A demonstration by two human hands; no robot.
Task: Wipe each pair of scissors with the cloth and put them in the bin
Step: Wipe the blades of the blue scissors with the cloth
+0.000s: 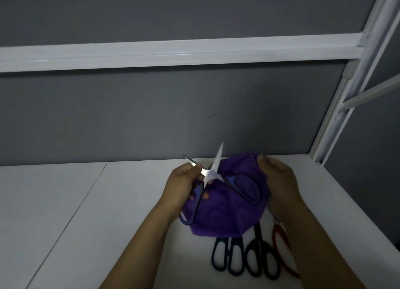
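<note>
Holds the open scissors (211,174) in the left hand (184,184), raised above the white table (108,202), in front of the grey wall (151,115). Pinches one blade near the pivot between thumb and forefinger; curls the other fingers round the shank of the lower handle loop. Shows blades crossed in an X, one tip pointing up at the wall, the other up and to the left.

Grips the purple cloth (227,215) at its right edge with the right hand (279,180), thumb pressed on top. Cannot tell how the remaining fingers lie: hidden behind the fabric. Bunches the cloth between both hands, behind the scissors, with the second handle loop lying against the fabric.

Notes three more pairs flat on the table just below the cloth, side by side, handles toward the camera, blades hidden under the cloth: teal-handled scissors (227,258), black-handled scissors (262,260), red-handled scissors (281,252), the last partly covered by the right forearm.

Notes a white rail (173,52) running across the wall.
</note>
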